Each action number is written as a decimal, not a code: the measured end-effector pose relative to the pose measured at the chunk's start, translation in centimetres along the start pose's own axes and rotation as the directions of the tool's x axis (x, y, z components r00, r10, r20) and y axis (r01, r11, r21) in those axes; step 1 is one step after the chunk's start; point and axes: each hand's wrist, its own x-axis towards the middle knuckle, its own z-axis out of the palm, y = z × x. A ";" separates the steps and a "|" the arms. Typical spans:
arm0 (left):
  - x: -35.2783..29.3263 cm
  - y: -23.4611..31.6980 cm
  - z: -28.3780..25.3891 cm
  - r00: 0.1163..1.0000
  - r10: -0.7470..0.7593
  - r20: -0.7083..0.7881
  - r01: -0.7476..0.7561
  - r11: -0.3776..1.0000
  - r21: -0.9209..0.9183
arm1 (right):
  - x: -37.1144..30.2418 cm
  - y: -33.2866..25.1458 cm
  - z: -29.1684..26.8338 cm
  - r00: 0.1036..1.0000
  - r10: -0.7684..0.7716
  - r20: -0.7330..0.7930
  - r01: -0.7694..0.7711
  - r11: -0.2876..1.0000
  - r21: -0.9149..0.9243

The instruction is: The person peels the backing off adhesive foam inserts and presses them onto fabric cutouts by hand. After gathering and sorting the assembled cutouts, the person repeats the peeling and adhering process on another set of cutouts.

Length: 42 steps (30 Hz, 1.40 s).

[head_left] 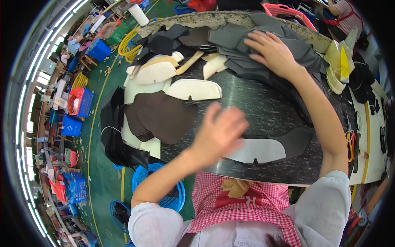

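Observation:
My right hand (pixel 273 53) lies with its fingers stretched over a heap of dark grey cut pieces (pixel 234 39) at the far side of the black, speckled worktop (pixel 263 103). My left hand (pixel 222 131), blurred by motion, hovers over the middle with thumb and fingers apart and nothing visible in it. Just right of it, a white curved piece (pixel 259 149) with a small notch lies on a dark grey piece (pixel 298 142) near the front edge. Another notched white piece (pixel 194 89) rests farther back. Left of my left hand are stacked dark brown pieces (pixel 164 115).
Cream pieces (pixel 156 73) lie at the back left; black material (pixel 113 131) hangs at the left edge. Yellow-handled scissors (pixel 350 144) lie at the right. A blue basket (pixel 173 199) stands below. A yellow basket (pixel 128 47) and a red crate (pixel 290 14) stand beyond.

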 end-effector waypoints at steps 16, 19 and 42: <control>0.3 -11.9 -0.9 0.987 -0.090 -0.130 0.064 0.979 -0.194 | -11.0 -15.1 -15.3 0.891 -0.023 0.453 -0.174 0.905 0.388; 0.7 -11.9 -0.7 0.980 -0.167 -0.105 0.138 0.961 -0.240 | -8.5 -14.5 -14.4 0.870 0.017 0.493 -0.295 0.819 0.492; -0.8 -11.4 -0.6 0.898 -0.430 -0.097 0.438 0.851 0.288 | 0.0 -12.5 -11.6 0.672 0.532 0.515 -0.598 -0.021 0.801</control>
